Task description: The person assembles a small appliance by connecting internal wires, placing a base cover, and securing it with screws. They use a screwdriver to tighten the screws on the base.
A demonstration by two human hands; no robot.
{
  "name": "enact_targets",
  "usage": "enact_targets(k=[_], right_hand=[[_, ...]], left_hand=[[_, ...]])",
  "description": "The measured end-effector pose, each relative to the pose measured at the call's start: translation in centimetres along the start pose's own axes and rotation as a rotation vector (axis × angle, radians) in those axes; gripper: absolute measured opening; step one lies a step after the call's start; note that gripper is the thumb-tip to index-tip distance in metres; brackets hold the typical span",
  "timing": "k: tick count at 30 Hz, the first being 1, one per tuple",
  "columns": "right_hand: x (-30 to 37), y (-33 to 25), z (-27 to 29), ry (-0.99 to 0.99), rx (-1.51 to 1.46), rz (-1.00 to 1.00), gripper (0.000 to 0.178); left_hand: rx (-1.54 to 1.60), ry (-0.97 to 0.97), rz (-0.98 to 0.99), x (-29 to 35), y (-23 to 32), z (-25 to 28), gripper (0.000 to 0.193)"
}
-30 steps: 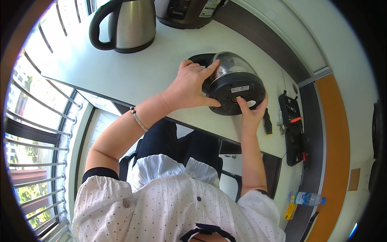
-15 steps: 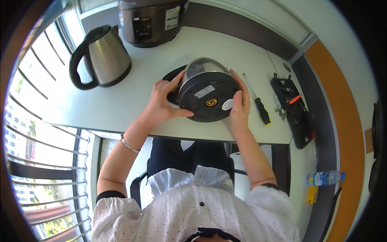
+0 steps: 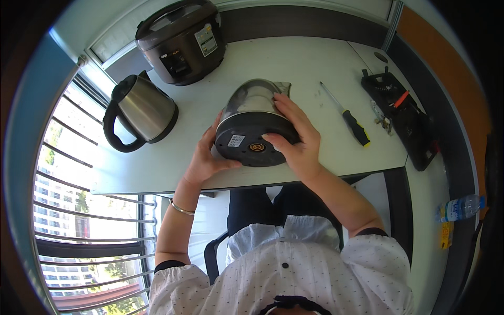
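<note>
Between my hands is an electric kettle (image 3: pixel 250 105), steel-bodied, tipped so its round black underside with a gold connector faces me. A pale label sticks to that base, and the spout shows at the far right of the body. My left hand (image 3: pixel 206 155) grips the left rim of the base, thumb along its lower edge. My right hand (image 3: pixel 299 137) wraps the right side, fingers on the steel and thumb on the black base. The kettle's handle cannot be seen. To the right lies a screwdriver (image 3: pixel 354 126) with a black and yellow handle.
A second steel kettle (image 3: pixel 148 107) stands upright at the left, beside a brown rice cooker (image 3: pixel 181 47). At the right lie a black tool case (image 3: pixel 401 118) with an orange-red tool and small metal pieces (image 3: pixel 381 118). A water bottle (image 3: pixel 461 209) is farther right.
The held kettle has turned, bringing its spout into view and hiding the black part at its left. My right hand has shifted onto the steel body. The whole view has swung.
</note>
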State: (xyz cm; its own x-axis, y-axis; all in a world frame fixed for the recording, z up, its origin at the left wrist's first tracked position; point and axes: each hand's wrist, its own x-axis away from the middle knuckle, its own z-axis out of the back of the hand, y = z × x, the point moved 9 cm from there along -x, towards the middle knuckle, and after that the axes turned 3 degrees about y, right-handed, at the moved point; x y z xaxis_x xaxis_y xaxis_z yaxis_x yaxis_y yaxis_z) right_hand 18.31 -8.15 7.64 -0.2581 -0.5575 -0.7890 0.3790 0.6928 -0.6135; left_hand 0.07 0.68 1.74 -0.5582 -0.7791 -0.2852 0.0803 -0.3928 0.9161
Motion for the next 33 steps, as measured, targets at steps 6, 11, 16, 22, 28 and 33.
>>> enact_targets(k=[6,11,16,22,28,33], right_hand=[[0.2,1.4,-0.7,-0.102,-0.396,-0.197,0.082],[0.3,1.7,-0.6,-0.127,-0.422,-0.165,0.102],[1.9,2.6,-1.7,-0.189,-0.190,-0.241,0.119],[2.3,1.1,-3.0,-0.208,-0.116,-0.159,0.125],[1.9,-0.3,-3.6,-0.129,-0.053,-0.017,0.121],[1.2,-1.1,-3.9,-0.076,0.072,0.034,0.120]], left_hand=[[0.255,0.030,0.043,0.2,-0.4,0.5,0.092],[0.386,0.134,0.151,0.6,-0.3,1.1,0.070],[0.592,0.132,0.076,0.9,-1.6,3.0,0.062],[0.890,0.196,0.093,2.1,-1.6,2.2,0.067],[0.973,0.212,0.083,2.5,-1.3,1.3,0.071],[1.016,0.198,0.071,2.6,-0.2,-0.2,0.067]])
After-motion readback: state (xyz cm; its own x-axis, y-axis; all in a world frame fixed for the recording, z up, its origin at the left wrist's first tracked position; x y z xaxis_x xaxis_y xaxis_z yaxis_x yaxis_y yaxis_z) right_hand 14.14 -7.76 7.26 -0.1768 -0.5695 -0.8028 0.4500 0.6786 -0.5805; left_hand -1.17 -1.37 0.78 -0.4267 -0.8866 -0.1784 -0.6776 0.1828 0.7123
